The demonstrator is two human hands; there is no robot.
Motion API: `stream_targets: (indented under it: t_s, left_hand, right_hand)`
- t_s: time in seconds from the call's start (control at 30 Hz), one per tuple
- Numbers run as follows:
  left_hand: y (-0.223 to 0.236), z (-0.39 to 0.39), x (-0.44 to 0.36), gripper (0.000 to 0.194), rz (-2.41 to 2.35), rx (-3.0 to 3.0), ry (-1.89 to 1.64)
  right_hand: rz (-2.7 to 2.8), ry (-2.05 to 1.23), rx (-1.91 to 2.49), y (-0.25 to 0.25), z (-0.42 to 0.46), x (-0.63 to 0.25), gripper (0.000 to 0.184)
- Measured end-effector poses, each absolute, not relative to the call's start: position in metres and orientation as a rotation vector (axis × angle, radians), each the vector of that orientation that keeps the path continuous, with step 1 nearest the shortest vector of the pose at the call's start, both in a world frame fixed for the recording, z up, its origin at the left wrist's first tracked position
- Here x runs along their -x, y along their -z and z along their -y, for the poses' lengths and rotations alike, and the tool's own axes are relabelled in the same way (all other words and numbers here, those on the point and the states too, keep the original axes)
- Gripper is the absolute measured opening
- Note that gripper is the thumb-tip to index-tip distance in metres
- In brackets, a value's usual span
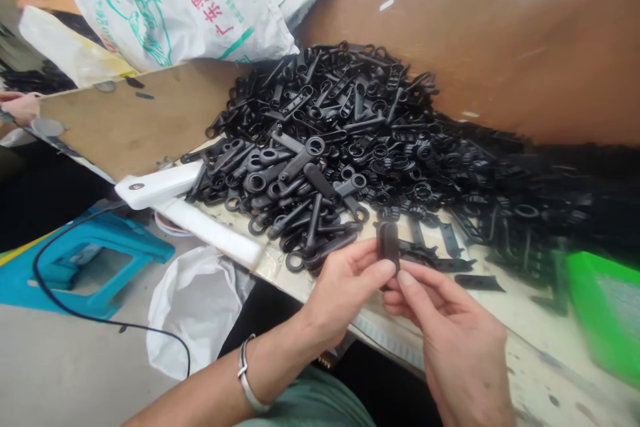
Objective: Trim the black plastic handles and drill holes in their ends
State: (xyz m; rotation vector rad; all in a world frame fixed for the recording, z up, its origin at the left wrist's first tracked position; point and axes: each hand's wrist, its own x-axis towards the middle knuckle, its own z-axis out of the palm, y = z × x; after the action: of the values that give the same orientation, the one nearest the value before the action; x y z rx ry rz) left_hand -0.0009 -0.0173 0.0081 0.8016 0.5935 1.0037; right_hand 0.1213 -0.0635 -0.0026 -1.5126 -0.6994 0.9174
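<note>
Both my hands meet at the table's front edge around one small black plastic part (389, 243). My left hand (345, 287), with a silver bracelet on the wrist, pinches its lower end between thumb and forefinger. My right hand (450, 333) grips the same part from the right with its fingertips. The part stands roughly upright above my fingers. Just behind it lies a big heap of similar black plastic parts (345, 147), with ring ends and flat handles, spread over the table (520, 320).
A brown board (500, 47) walls the table at the back. A white printed sack (170, 0) sits at the back left. A white power bank (160, 187) lies at the left edge, a green bin (607, 313) at right. Below are a blue stool (95, 260) and a white bag (195, 307).
</note>
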Motion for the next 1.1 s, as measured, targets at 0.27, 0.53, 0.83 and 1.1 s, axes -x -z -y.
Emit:
stream_targets:
  t_s: [0.27, 0.53, 0.83, 1.1]
  left_hand:
    - [-0.003, 0.016, 0.002, 0.019, -0.742, -1.073, -0.975]
    - [-0.006, 0.020, 0.009, 0.035, -0.848, -1.372, -0.927]
    - [-0.005, 0.018, 0.008, 0.035, -0.775, -1.440, -0.938]
    - [-0.007, 0.012, 0.005, 0.021, -0.934, -1.563, -0.841]
  right_hand:
    - [1.022, -0.963, 1.768, 0.001, 0.065, -0.134, 0.054]
    - [1.102, -0.788, 1.547, -0.014, 0.047, -0.139, 0.055]
    - [0.805, -1.088, 1.259, 0.002, 0.042, -0.129, 0.040]
    - [0.729, -1.017, 1.226, 0.012, 0.039, -0.125, 0.037]
